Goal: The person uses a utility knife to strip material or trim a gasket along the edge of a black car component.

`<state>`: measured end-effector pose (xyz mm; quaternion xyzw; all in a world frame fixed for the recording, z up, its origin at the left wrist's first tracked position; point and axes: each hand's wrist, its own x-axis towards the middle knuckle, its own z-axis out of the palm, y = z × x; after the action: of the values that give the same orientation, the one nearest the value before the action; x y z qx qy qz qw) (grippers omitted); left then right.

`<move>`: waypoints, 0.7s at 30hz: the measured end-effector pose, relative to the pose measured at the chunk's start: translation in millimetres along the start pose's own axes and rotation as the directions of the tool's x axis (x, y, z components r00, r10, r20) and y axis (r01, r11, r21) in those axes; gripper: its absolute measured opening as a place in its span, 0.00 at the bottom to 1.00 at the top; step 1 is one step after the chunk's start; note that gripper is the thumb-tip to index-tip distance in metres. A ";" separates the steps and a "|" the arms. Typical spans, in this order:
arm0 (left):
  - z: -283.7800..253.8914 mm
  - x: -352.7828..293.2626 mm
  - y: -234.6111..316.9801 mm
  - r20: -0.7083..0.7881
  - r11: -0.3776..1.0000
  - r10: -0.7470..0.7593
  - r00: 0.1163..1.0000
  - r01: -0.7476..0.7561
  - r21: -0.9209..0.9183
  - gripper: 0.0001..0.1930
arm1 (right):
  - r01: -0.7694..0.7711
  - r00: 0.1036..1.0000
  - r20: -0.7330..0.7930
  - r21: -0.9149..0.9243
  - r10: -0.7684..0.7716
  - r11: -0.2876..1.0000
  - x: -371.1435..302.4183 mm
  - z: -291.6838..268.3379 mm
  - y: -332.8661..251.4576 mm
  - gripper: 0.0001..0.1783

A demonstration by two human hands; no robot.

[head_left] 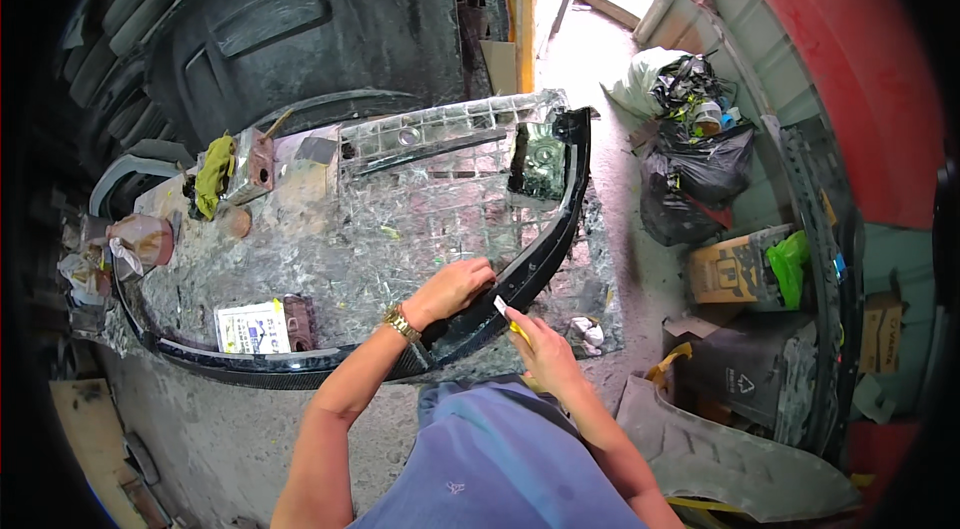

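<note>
A long, curved, glossy black bumper lip (545, 264) with a woven-looking front face lies along the near and right edges of a stained work table. My left hand (455, 291), a gold watch on its wrist, is closed over the inner edge of the lip right of the middle; its fingertips are partly hidden. Just to the right, my right hand (548, 354) grips a slim yellow utility knife (516, 329). Its pale tip points up and left, close to the lip's outer face; I cannot tell whether it touches.
On the table (270, 264) stand a metal can (250, 167) with a yellow-green cloth (214, 177), a pinkish bucket (142, 239) and a printed white sheet (252, 329). Crumpled white paper (587, 333) lies at right. Black rubbish bags (697, 174) and a cardboard box (733, 269) stand beyond.
</note>
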<state>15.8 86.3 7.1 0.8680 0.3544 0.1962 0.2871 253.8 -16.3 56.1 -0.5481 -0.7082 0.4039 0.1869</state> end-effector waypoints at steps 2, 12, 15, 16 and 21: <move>0.6 1.2 0.5 0.011 0.992 -0.085 0.996 0.085 -0.090 0.08 | -0.017 1.000 0.011 -0.165 0.019 0.986 6.9 2.7 -7.1 0.24; 15.1 -7.0 8.6 -0.122 0.967 -0.238 0.964 0.223 -0.121 0.09 | -0.049 0.998 0.018 -0.224 0.054 0.973 16.3 11.8 -9.3 0.24; 16.9 -6.2 13.2 -0.159 0.965 -0.259 0.953 0.247 -0.091 0.08 | 0.004 1.000 -0.006 -0.243 -0.006 0.970 15.9 14.3 -4.1 0.25; 17.3 -6.0 14.8 -0.172 0.962 -0.271 0.947 0.260 -0.086 0.08 | 0.004 1.000 -0.007 -0.243 -0.006 0.970 16.5 15.6 -3.4 0.25; 19.0 -5.3 15.8 -0.224 0.953 -0.297 0.928 0.276 -0.122 0.09 | -0.066 0.998 -0.021 -0.242 0.063 0.968 21.7 17.5 -12.3 0.26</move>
<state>30.6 66.3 2.0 0.7633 0.5005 0.2709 0.3058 226.6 -3.5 51.2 -0.5921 -0.7328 0.3167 0.1101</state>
